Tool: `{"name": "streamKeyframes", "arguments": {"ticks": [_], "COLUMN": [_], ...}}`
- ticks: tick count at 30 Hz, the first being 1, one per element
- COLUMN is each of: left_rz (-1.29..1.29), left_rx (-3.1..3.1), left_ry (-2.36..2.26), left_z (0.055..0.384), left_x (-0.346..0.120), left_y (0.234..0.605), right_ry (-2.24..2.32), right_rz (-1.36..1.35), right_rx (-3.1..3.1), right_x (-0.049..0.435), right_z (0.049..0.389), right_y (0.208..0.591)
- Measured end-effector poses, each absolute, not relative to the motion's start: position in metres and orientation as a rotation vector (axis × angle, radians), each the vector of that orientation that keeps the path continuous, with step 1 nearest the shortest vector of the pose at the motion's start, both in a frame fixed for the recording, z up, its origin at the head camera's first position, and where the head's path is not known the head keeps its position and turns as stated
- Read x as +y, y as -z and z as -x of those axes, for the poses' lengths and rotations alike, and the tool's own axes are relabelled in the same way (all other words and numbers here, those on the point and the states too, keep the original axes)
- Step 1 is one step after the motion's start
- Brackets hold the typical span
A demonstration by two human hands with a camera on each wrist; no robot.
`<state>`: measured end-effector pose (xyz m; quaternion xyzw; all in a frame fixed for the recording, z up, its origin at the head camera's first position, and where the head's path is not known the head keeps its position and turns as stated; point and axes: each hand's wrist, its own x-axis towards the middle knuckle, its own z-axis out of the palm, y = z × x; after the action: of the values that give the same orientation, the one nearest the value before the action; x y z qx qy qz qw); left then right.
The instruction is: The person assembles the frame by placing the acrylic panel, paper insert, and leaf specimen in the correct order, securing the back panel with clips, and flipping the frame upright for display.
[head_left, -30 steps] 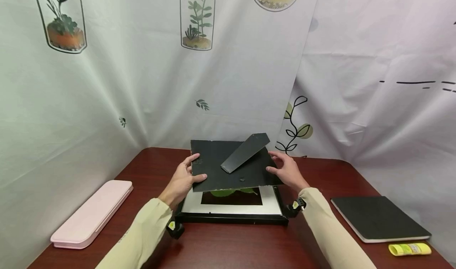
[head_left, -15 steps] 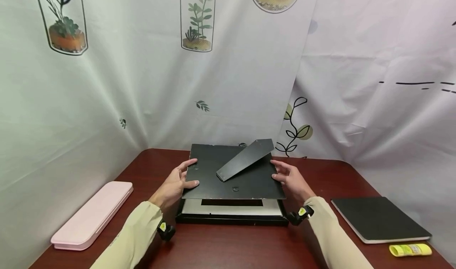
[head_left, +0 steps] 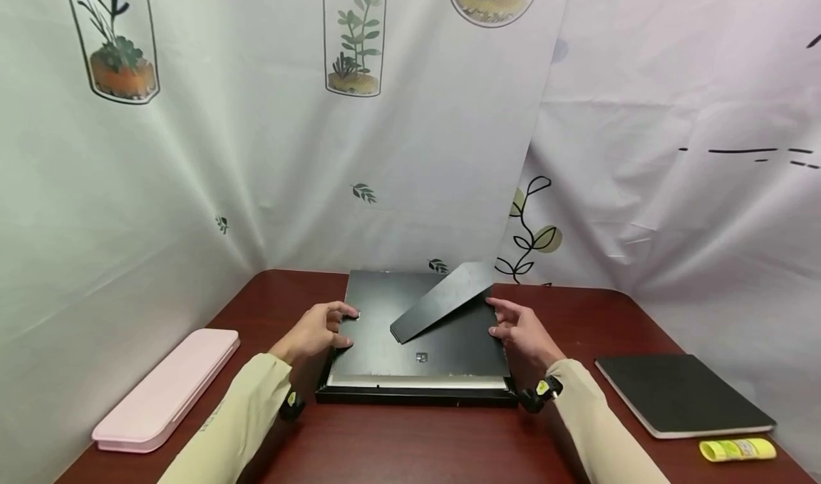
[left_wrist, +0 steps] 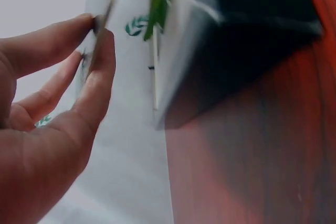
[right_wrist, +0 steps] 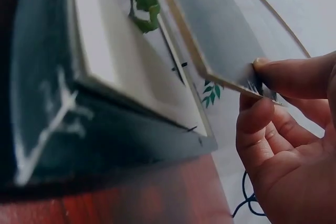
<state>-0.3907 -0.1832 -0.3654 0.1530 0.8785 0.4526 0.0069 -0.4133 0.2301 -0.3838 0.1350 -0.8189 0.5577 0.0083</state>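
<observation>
A black picture frame backing board (head_left: 378, 295) with a folding easel leg (head_left: 442, 306) on it hangs low over a black picture frame (head_left: 417, 396). My left hand (head_left: 316, 333) pinches its left edge, and my right hand (head_left: 524, 333) pinches the right one. In the right wrist view the board's pale edge stands apart from the frame (right_wrist: 42, 108), thumb and fingers on either side of a corner. Green leaves (right_wrist: 144, 11) show inside the frame there. From above, the board hides most of the frame's inside, leaving a white strip (head_left: 417, 382) at the front.
On the dark red table (head_left: 410, 448), a pink case (head_left: 169, 388) lies at the left. A black notebook (head_left: 680, 393) and a yellow glue stick (head_left: 737, 449) lie at the right. A printed white cloth (head_left: 410, 149) hangs behind the table.
Both hands have lowered the backing board and brought it nearer, over the frame. The green leaves that showed in front of it a second ago are now covered in the head view.
</observation>
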Motion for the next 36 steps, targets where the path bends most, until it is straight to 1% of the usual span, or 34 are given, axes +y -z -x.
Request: {"name": "streamKeyframes", "arguments": {"ticks": [8,13,36], "left_rz": [-0.407,-0.394,-0.417], "left_rx": [2.852,2.843,2.884], "left_ry": [-1.301,-1.289,-1.175], "left_z": [0.389,0.387,0.383], "left_x": [-0.183,-0.182,-0.182], "left_y": [0.370,0.370,0.371], "right_ry": [-1.644,-1.616,-1.490], "right_rz": [-0.391,-0.427,-0.416], "right_rx": [-2.611,-2.628,-2.727], "right_x": [0.229,0.228,0.230], "right_z": [0.414,0.412,0.408], "right_y": [0.391,0.390,0.395]}}
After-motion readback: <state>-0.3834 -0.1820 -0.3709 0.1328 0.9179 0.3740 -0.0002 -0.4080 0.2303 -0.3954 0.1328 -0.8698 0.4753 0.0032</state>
